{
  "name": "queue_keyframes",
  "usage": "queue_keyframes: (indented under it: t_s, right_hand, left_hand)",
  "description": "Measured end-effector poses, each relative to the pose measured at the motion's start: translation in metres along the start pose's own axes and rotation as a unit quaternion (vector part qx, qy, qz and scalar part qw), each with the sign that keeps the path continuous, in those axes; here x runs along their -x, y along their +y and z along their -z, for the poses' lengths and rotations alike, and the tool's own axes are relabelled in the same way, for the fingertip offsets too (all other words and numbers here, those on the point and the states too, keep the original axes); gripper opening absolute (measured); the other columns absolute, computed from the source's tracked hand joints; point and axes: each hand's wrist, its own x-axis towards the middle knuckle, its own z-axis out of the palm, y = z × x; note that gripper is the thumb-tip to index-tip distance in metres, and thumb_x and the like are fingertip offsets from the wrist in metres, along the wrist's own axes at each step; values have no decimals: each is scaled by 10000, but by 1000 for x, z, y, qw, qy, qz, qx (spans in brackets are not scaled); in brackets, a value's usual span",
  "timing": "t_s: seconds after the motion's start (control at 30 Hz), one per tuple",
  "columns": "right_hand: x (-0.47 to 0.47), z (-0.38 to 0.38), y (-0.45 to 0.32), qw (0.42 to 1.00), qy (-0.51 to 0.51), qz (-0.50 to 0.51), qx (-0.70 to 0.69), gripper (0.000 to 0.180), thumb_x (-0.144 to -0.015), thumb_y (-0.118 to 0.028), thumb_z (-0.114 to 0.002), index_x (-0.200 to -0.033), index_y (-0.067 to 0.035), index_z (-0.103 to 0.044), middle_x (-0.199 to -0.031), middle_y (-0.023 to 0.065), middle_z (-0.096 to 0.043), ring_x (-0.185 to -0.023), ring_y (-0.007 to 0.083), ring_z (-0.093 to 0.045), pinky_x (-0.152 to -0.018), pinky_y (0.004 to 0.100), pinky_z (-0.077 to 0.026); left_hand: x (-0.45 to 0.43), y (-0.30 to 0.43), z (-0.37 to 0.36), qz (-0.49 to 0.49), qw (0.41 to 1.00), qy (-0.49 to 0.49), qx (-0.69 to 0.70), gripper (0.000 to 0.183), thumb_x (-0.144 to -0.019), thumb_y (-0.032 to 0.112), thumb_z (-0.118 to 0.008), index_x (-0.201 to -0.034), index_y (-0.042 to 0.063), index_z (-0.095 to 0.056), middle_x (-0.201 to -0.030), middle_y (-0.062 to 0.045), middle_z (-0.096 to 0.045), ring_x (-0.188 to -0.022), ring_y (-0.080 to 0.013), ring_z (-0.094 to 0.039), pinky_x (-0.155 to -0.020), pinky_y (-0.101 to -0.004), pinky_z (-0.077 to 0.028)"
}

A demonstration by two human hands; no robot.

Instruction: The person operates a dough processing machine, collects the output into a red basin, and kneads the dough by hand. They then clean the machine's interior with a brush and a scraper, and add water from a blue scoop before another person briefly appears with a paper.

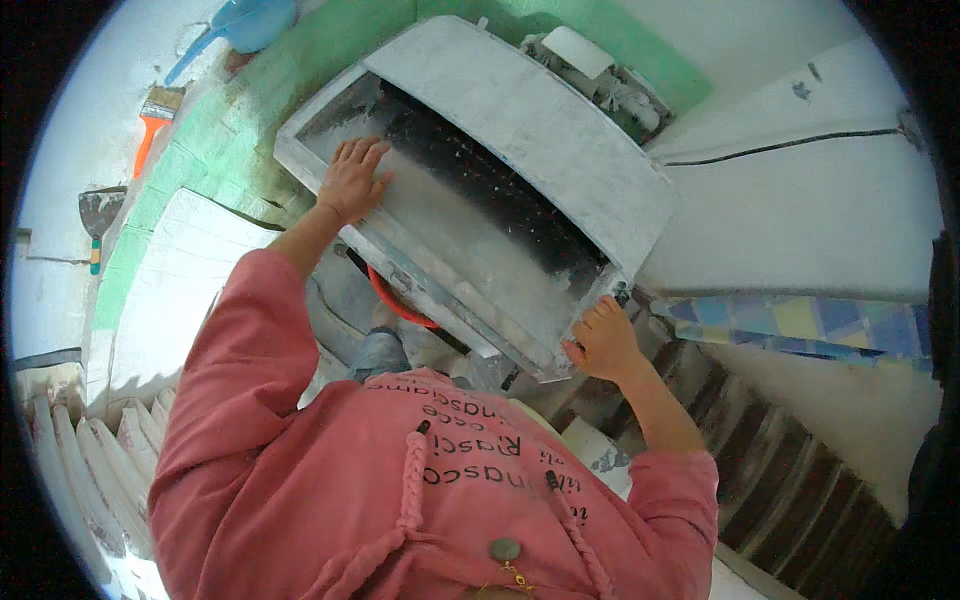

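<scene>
Before me stands a white, dust-covered machine [525, 112] with a wide dark opening and a sloping, powdery metal tray [450, 217] at its front. My left hand [354, 180] lies on the tray's upper left part, fingers a little apart and palm down. At the tray's lower right corner, my right hand [604, 339] has curled fingers beside a small dark knob or lever [621, 291]; whether it grips this cannot be told. Small pale bits lie scattered over the dark area inside the opening. Under the front edge, part of a red curved rim [397, 300] shows.
On the left, a blue plastic dipper [251, 26], an orange-handled paintbrush [156, 124] and a scraper [101, 217] are by the green-and-white wall. White sacks [97, 465] stand lower left. A black cable [780, 146] runs at right, above a checked cloth [802, 322] and dark slats [780, 457].
</scene>
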Motion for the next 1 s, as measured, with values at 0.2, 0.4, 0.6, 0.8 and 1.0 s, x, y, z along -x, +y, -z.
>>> queue_keyframes:
  t_s: [0.2,0.4,0.6,0.8,1.0]
  right_hand:
    - [5,40,10,999,32,-1,-1,253,-683,-226,-639,-519,-69,-527,-604,89,-534,-650,268,-523,-704,391,-396]
    - [10,176,112,874,235,-58,-420,373,-831,-325,-552,-621,-28,-469,-641,67,-465,-675,201,-481,-606,308,-371]
    - [-42,279,251,580,536,-254,-558,541,-895,-437,-445,-1309,-89,-423,-1310,107,-470,-1205,282,-444,-1001,442,-376]
    - [-74,311,341,528,601,-346,-491,449,-909,-370,-437,-1230,-60,-482,-1237,117,-520,-1129,303,-492,-968,462,-396]
    - [-104,289,336,505,641,-333,-472,540,-945,-379,-314,-1317,8,-378,-1364,178,-387,-1214,303,-410,-1027,440,-317]
  left_hand:
    - [25,-60,7,300,891,339,18,501,-818,201,-590,-1261,30,-432,-1297,-182,-437,-1206,-361,-390,-1026,-434,-280]
    - [28,-165,18,258,965,57,0,505,-934,380,-393,-1320,54,-391,-1370,-177,-381,-1288,-355,-315,-1058,-456,-247]
    - [0,-130,-7,181,970,-21,-161,542,-932,406,-392,-1383,112,-328,-1443,-149,-286,-1343,-311,-247,-1089,-443,-206]
    - [-14,-136,-5,95,994,-47,-35,526,-923,345,-411,-1382,104,-326,-1422,-138,-326,-1338,-309,-258,-1093,-407,-204]
    - [-16,-138,1,67,996,-60,-24,516,-917,319,-418,-1380,109,-329,-1417,-132,-336,-1328,-305,-275,-1090,-412,-209]
